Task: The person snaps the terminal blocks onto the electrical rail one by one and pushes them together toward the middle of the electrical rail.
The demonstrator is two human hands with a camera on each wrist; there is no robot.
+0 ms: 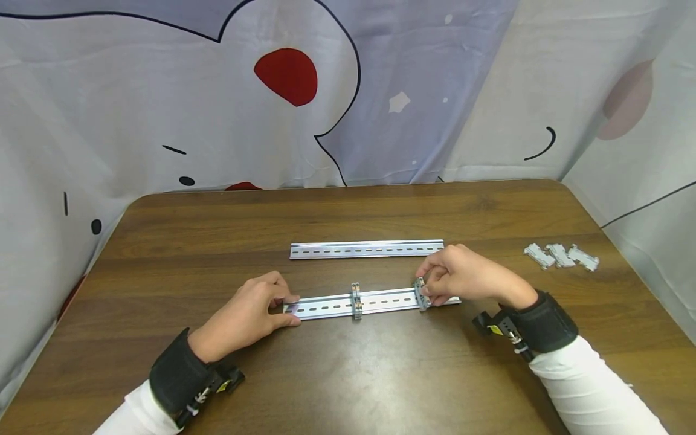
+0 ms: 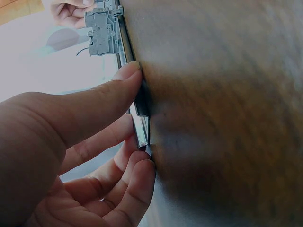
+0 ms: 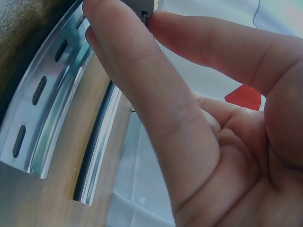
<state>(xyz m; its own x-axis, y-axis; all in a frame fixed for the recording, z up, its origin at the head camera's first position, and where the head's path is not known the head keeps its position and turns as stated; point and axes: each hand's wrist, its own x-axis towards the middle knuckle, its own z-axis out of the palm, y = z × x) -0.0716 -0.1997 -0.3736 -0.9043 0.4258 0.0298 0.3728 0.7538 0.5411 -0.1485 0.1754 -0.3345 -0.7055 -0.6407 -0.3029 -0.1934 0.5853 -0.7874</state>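
Observation:
A slotted metal DIN rail lies on the table before me, tilted slightly up to the right. My left hand grips its left end, thumb on the near edge and fingers at the far edge and end. Near the rail's middle a grey terminal block stands upright across it. Toward the right end, my right hand pinches a second grey terminal block between thumb and fingers, at the rail. In the right wrist view only a small part of this held block shows; the fingers hide the rest.
Behind, a second DIN rail lies roughly parallel, bare of blocks, its right end close to my right hand. Several light grey pieces lie together at the right of the wooden table. A printed curtain hangs behind the table's far edge.

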